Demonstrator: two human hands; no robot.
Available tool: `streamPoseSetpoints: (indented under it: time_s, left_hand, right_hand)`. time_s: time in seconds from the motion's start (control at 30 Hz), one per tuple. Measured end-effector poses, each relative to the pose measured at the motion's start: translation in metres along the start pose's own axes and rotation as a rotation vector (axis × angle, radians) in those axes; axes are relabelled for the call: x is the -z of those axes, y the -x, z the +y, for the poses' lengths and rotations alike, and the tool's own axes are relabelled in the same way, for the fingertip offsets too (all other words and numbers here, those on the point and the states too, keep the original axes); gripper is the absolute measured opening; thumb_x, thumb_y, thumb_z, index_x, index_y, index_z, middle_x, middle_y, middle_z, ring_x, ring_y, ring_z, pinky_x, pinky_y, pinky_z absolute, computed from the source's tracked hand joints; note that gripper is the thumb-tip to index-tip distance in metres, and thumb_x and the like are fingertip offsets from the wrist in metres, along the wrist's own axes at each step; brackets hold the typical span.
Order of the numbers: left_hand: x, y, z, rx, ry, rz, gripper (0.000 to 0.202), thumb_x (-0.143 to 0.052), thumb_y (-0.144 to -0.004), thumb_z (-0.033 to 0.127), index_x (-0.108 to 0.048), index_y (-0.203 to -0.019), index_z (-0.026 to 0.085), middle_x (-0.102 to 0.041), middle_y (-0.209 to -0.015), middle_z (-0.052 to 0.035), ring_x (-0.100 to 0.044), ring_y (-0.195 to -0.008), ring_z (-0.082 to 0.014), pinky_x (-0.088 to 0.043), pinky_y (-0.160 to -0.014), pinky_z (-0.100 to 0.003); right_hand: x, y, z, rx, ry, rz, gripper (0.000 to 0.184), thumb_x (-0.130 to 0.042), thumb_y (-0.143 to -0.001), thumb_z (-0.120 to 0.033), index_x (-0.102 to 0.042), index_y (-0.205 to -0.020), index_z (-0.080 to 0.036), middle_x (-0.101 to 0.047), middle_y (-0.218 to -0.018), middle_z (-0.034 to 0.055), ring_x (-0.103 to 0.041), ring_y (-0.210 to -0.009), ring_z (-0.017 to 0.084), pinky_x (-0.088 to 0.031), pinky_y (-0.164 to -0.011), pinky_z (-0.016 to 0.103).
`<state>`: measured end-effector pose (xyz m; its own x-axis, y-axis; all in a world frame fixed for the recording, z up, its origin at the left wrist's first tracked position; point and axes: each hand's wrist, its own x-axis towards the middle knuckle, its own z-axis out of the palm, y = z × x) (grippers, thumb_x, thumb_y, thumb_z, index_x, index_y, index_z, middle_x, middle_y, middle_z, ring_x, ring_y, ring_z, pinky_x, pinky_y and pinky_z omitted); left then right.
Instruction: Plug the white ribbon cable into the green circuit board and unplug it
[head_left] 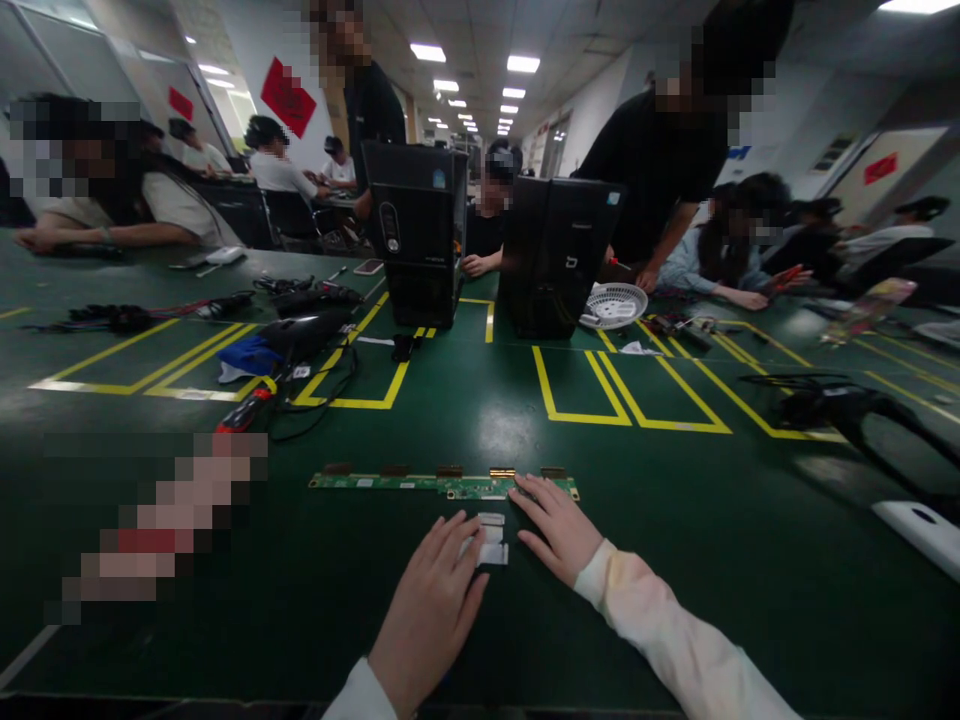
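A long, narrow green circuit board (405, 482) lies crosswise on the green table, with several brownish flex tabs along its far edge. My right hand (559, 525) rests palm down at the board's right part, its fingers stretched out and the tips over the near edge. Just in front of the board is a small folded white flat ribbon cable (493, 553). My left hand (435, 600) lies over the cable's left side with fingers extended, its fingertips touching or covering part of it. Neither hand is closed around anything.
Two black computer towers (416, 240) stand at the table's middle. A white round basket (615, 305) sits right of them. Cables and a black tool (304, 335) with blue cloth lie left. Yellow tape marks the tabletop (360, 404). Several people are around the table.
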<state>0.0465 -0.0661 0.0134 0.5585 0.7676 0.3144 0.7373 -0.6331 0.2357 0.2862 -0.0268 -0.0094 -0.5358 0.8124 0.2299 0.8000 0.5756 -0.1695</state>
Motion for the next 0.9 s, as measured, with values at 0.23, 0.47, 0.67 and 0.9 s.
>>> streamPoseSetpoints:
  time_s: [0.23, 0.47, 0.67, 0.9]
  left_hand:
    - [-0.013, -0.011, 0.022, -0.025, -0.056, -0.040, 0.038, -0.047, -0.088, 0.021, -0.051, -0.124, 0.012, -0.059, -0.125, -0.0142, -0.052, -0.118, -0.0276, -0.042, -0.101, -0.049]
    - [-0.022, -0.010, 0.022, -0.020, -0.047, -0.010, 0.040, -0.043, -0.090, 0.023, -0.046, -0.128, 0.011, -0.054, -0.131, -0.0162, -0.050, -0.121, -0.0279, -0.044, -0.099, -0.047]
    - [-0.030, -0.011, 0.023, 0.000, -0.061, -0.023, 0.044, -0.046, -0.091, 0.028, -0.045, -0.130, 0.009, -0.052, -0.134, -0.0164, -0.047, -0.124, -0.0281, -0.044, -0.100, -0.046]
    - [-0.031, -0.012, 0.025, 0.019, -0.078, -0.023, 0.045, -0.046, -0.091, 0.028, -0.043, -0.132, 0.009, -0.049, -0.137, -0.0152, -0.043, -0.127, -0.0273, -0.043, -0.101, -0.045]
  right_hand:
    - [-0.002, 0.005, -0.009, -0.027, 0.003, 0.039, 0.051, -0.046, -0.089, -0.034, -0.042, -0.136, -0.016, -0.039, -0.143, 0.0135, -0.031, -0.134, 0.025, -0.031, -0.108, 0.050]
    - [0.000, 0.004, -0.009, -0.033, -0.015, 0.006, 0.050, -0.044, -0.090, -0.036, -0.042, -0.136, -0.016, -0.038, -0.143, 0.0137, -0.029, -0.135, 0.026, -0.030, -0.108, 0.051]
    - [0.000, 0.005, -0.008, -0.035, -0.016, 0.015, 0.049, -0.043, -0.090, -0.034, -0.043, -0.135, -0.015, -0.038, -0.143, 0.0133, -0.029, -0.135, 0.025, -0.030, -0.108, 0.049]
    - [0.000, 0.004, -0.008, -0.025, -0.022, 0.011, 0.050, -0.045, -0.088, -0.033, -0.044, -0.134, -0.014, -0.039, -0.142, 0.0144, -0.030, -0.134, 0.026, -0.032, -0.107, 0.050]
